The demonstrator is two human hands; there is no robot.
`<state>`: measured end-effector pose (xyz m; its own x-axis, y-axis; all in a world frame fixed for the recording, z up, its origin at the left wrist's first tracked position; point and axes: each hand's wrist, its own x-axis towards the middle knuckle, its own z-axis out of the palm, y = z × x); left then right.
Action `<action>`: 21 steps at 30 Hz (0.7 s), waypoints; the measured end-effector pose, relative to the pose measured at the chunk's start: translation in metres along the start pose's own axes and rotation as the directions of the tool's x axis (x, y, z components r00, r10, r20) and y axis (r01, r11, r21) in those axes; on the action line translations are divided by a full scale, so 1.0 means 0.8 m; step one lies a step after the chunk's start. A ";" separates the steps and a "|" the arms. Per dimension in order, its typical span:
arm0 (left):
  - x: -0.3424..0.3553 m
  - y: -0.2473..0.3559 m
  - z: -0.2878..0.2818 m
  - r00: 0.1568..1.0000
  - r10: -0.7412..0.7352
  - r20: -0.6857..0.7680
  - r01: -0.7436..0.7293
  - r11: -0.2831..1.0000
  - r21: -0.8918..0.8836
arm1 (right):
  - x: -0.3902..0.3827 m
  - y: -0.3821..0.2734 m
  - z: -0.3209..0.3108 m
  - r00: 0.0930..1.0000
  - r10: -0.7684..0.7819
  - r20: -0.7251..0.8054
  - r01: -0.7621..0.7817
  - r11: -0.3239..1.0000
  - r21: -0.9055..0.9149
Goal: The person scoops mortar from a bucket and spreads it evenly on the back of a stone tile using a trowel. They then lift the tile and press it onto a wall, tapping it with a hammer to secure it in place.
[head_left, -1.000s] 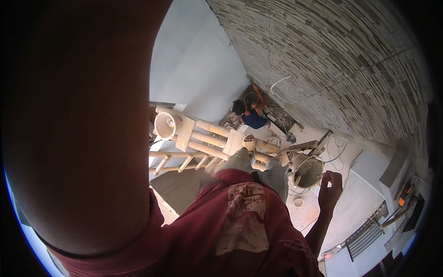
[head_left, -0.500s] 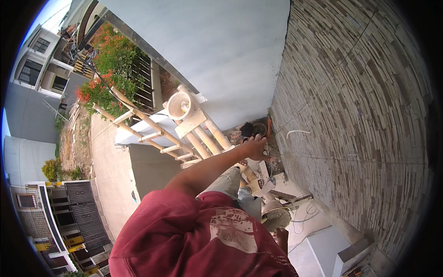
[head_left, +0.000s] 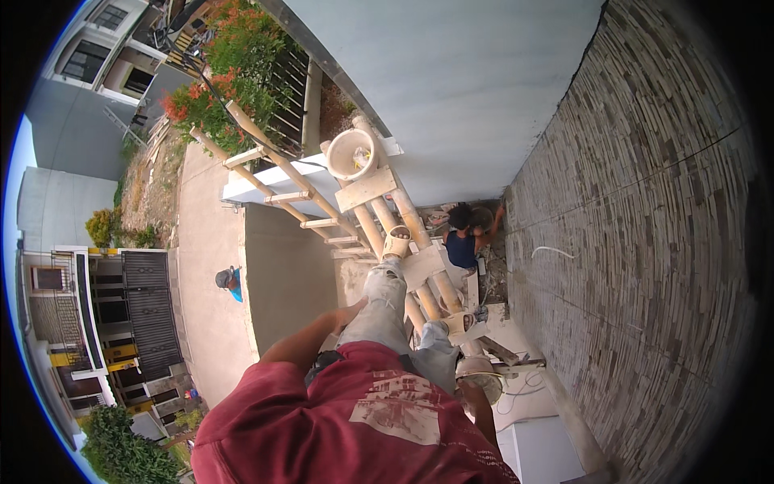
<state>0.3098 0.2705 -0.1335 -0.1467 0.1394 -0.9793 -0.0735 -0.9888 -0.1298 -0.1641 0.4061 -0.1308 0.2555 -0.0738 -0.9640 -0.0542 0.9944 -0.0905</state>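
I stand on a bamboo scaffold, with pale, stained trousers and sandalled feet below me. My left hand (head_left: 351,313) is down beside my left thigh and touches or nearly touches the trouser leg; its fingers are not clear. Close to my right hip, my right hand (head_left: 469,389) is at the near side of a bucket (head_left: 480,376). Its fingers are mostly hidden, so I cannot tell whether they grip the rim. A wooden board (head_left: 421,267) lies across the bamboo poles (head_left: 407,218) under my forward foot.
A pale bucket (head_left: 352,155) stands on the far poles beside a bamboo ladder (head_left: 278,173). A co-worker (head_left: 462,246) crouches below by the stone-clad wall (head_left: 629,210). Another person (head_left: 230,281) in a cap is on the paving at left. A smooth pale wall (head_left: 451,89) rises ahead.
My left arm has dropped from reaching forward at the wall corner to beside my thigh. The view has shifted, so the crouching co-worker and the capped person now show.
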 end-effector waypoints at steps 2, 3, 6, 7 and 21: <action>0.021 0.015 -0.022 0.999 -0.039 -0.032 0.040 0.999 0.012 | 0.009 -0.036 0.021 0.998 0.054 0.036 -0.049 0.989 -0.141; 0.034 0.025 -0.036 0.997 -0.059 -0.047 0.060 0.998 0.021 | 0.014 -0.048 0.032 0.995 0.082 0.050 -0.070 0.976 -0.208; 0.030 0.103 -0.043 0.979 -0.103 -0.176 0.123 0.987 0.107 | 0.062 -0.036 0.054 0.999 0.027 -0.030 -0.034 0.962 -0.269; 0.056 0.106 -0.079 0.971 -0.063 -0.232 0.077 0.996 0.053 | 0.073 -0.017 0.059 0.999 -0.007 -0.050 -0.006 0.969 -0.247; 0.211 0.610 -0.323 0.244 0.835 -0.493 -0.269 0.546 0.793 | 0.086 -0.128 0.202 0.889 0.182 -0.421 -0.411 0.721 -0.558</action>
<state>0.5043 -0.2019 -0.4021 0.3886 -0.8181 -0.4239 -0.7829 -0.5358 0.3162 0.0150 0.3110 -0.1477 -0.1888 0.0836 -0.9785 -0.6826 0.7052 0.1919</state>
